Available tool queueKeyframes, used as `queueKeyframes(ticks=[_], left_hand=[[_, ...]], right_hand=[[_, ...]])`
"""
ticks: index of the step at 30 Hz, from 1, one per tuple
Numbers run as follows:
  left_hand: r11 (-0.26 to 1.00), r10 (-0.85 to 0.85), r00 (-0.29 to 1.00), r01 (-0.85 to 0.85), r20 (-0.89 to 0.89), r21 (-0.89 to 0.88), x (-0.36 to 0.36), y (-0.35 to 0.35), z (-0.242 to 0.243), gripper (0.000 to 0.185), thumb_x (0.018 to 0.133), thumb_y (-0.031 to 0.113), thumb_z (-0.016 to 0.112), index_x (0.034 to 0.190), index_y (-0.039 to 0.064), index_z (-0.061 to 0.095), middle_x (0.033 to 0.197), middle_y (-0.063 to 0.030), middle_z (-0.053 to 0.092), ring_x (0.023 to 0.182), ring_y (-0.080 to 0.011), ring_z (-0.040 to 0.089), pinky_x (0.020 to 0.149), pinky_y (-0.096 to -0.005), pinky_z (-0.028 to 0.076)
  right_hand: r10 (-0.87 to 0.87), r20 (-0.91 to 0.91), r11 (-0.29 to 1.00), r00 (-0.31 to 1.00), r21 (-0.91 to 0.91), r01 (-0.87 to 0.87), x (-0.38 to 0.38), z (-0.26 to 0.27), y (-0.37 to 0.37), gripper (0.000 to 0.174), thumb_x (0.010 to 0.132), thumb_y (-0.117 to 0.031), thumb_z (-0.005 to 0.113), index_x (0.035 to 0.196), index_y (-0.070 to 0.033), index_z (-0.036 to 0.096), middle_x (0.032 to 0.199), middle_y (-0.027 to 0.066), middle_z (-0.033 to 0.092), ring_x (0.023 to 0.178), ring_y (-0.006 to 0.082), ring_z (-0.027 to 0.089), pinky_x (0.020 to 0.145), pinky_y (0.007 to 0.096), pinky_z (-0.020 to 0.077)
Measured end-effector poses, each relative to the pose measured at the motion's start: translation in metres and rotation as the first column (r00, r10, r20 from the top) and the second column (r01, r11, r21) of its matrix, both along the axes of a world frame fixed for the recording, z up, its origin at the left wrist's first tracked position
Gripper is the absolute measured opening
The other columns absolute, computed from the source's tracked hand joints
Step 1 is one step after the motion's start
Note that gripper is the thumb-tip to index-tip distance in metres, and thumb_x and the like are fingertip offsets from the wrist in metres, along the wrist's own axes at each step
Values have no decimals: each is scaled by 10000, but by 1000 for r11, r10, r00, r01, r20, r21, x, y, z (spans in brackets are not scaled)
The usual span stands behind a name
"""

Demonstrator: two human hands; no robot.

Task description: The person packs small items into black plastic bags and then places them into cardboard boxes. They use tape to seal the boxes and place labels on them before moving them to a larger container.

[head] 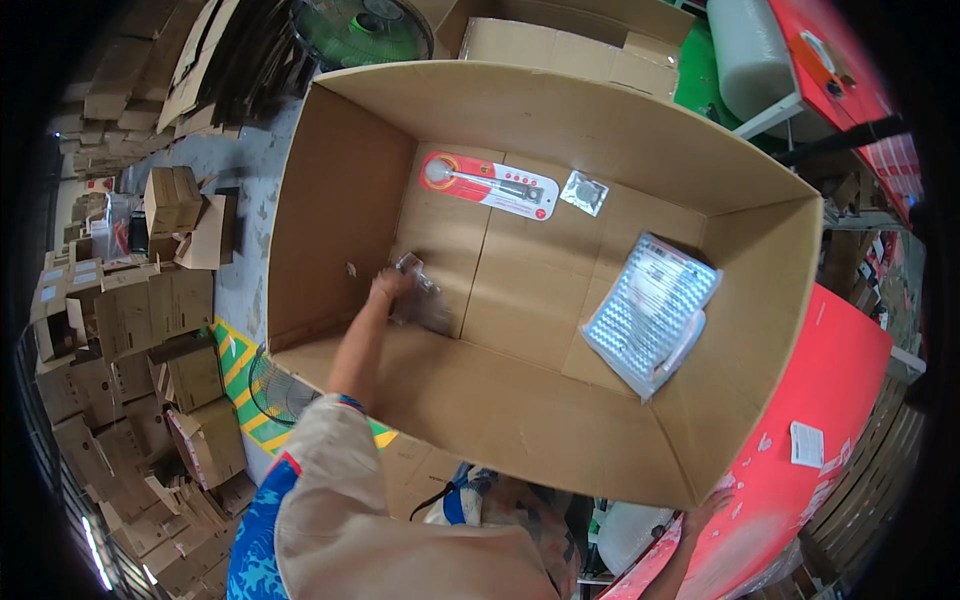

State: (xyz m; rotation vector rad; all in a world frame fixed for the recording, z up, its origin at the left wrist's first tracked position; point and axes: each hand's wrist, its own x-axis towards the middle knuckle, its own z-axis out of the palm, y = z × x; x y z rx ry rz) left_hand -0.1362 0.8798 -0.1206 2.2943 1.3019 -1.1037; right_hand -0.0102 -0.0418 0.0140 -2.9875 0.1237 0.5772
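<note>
A large open cardboard box lies before me. My left hand reaches into its near left corner and holds a clear plastic packet, blurred where it meets the box floor. Against the far side of the floor lies a red-and-white blister card with a long-handled tool in it. Beside that card is a small silvery packet. A bubble-wrapped package with a printed sheet leans at the right wall. My right hand rests outside, at the box's near right corner on the red tabletop; its fingers are partly hidden.
The red table extends right of the box. Cardboard boxes are piled at left. A fan stands beyond the far left corner, another fan near the left edge. A bubble-wrap roll is at far right.
</note>
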Motion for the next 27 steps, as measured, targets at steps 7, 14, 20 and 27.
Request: queueKeyframes(ticks=[7, 14, 20, 27], left_hand=[[528, 809, 569, -814, 147, 243, 34, -120, -103, 1007, 950, 661, 444, 1599, -20, 86, 1506, -416, 318, 1352, -627, 360, 1110, -638, 340], [691, 634, 720, -691, 283, 211, 3, -120, -56, 895, 782, 144, 754, 1528, 33, 270, 1282, -325, 596, 1151, -467, 641, 1010, -508, 526], [562, 794, 303, -696, 527, -446, -66, -72, -9, 660, 812, 50, 632, 1440, 78, 433, 1206, -147, 679, 1031, -291, 693, 897, -402, 580], [279, 842, 422, 193, 336, -941, 143, -217, 216, 827, 815, -159, 487, 1573, 134, 332, 1339, -92, 602, 1105, -166, 633, 868, -299, 536]], right_hand=[[243, -146, 954, 959, -144, -264, 14, 4, -12, 1163, 889, -779, 472, 1618, -15, -15, 1672, 289, -80, 1542, 466, -118, 1235, 589, -67], [263, -60, 945, 963, -184, -269, 3, -2, -2, 1143, 893, -771, 473, 1625, -41, -15, 1672, 286, -89, 1542, 464, -120, 1236, 585, -70], [-105, 40, 985, 994, -134, 110, -1, -7, 37, 1026, 959, -712, 439, 1631, -59, 22, 1671, 291, -70, 1543, 484, -53, 1228, 630, 55], [-501, 230, 727, 834, 635, 262, 36, 65, 94, 587, 998, -342, 658, 1407, 56, 519, 1432, 233, 546, 1358, 324, 495, 1168, 420, 353]])
